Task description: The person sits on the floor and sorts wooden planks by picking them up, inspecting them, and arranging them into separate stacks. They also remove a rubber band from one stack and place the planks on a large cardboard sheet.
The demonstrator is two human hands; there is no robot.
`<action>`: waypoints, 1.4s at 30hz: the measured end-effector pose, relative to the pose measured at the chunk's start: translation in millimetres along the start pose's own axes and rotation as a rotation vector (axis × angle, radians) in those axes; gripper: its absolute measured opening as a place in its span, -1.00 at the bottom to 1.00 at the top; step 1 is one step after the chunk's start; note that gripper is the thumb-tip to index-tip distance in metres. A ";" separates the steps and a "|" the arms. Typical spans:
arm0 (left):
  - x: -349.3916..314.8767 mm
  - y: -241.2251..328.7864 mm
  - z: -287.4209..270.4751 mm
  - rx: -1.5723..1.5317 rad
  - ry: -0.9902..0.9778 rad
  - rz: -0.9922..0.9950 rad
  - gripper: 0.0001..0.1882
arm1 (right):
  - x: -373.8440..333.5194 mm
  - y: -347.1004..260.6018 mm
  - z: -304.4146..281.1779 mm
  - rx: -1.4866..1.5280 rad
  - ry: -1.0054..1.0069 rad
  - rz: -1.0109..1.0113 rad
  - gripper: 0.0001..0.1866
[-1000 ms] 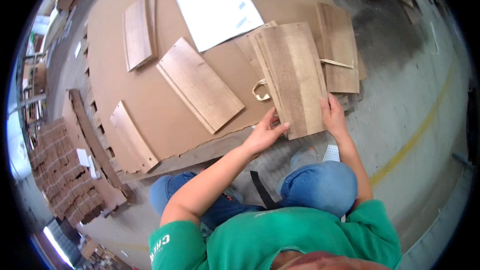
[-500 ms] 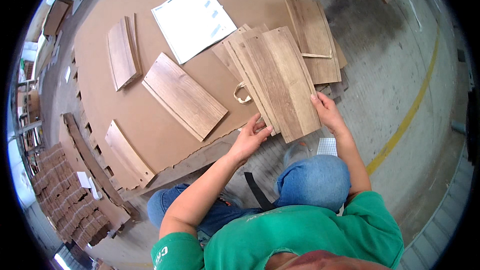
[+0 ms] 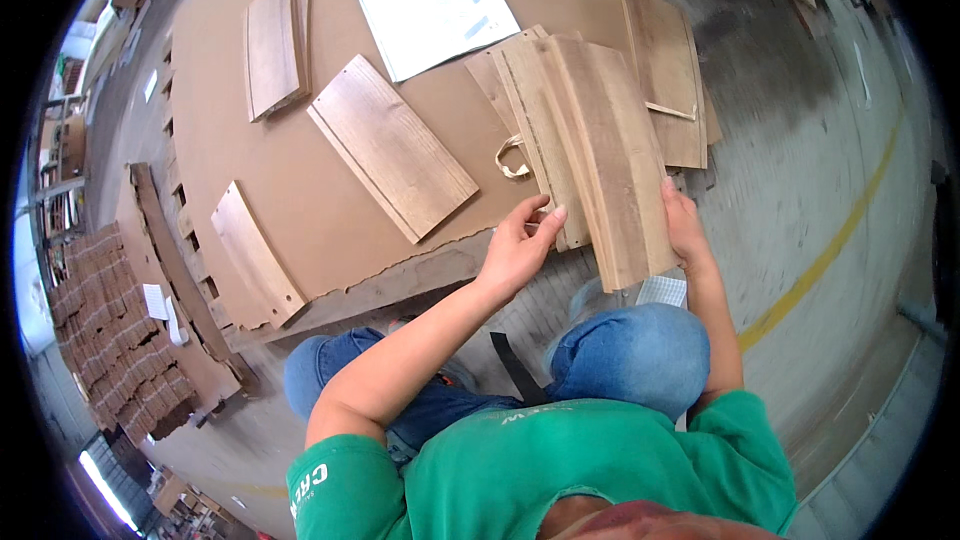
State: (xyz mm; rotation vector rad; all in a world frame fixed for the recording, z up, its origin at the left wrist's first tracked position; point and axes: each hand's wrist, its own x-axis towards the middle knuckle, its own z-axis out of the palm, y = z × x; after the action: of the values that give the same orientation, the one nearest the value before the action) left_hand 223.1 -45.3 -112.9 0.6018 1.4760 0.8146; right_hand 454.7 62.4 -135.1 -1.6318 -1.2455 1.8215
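Observation:
A wood-grain panel [image 3: 612, 160] slants over a pile of similar panels, its near end overhanging the table edge. My right hand [image 3: 684, 228] grips its right edge near the lower corner, the fingers partly hidden behind it. A grooved wood-grain panel [image 3: 530, 125] lies beneath it and shows along its left side. My left hand [image 3: 522, 248] is at the lower left edge of this grooved panel, fingers bent and apart, the thumb tip against the edge. Near that hand lies a loop of pale strap [image 3: 512, 158].
Brown cardboard [image 3: 330, 210] covers the table. On it lie a middle panel [image 3: 395, 155], a narrow panel [image 3: 255, 250], upper-left panels [image 3: 275, 50] and a printed sheet [image 3: 435, 5]. More panels [image 3: 665, 70] sit at the right. Stacked cardboard [image 3: 115, 330] stands at the left.
The upper panel has tilted and shifted toward me and rightward over the grooved one, with my right hand on it. My left hand has moved up along the grooved panel's edge. The view has shifted.

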 end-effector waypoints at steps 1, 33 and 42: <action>-0.5 6.1 -0.9 -0.056 -0.017 -0.007 -0.43 | -3.3 -4.4 0.9 0.035 -0.005 0.014 -0.44; -0.8 1.3 -24.2 -0.677 -0.124 -0.139 -0.40 | -13.5 -3.8 46.0 -0.464 -0.161 -0.299 -0.54; -9.4 -6.2 -51.1 -0.761 -0.001 -0.186 -0.32 | -16.0 -8.4 75.7 -0.485 -0.414 -0.396 -0.42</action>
State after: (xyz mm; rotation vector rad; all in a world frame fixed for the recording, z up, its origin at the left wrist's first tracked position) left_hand 173.9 -63.0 -113.8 -0.1063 1.0802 1.1323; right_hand 385.7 28.1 -124.7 -1.1101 -2.1536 1.7330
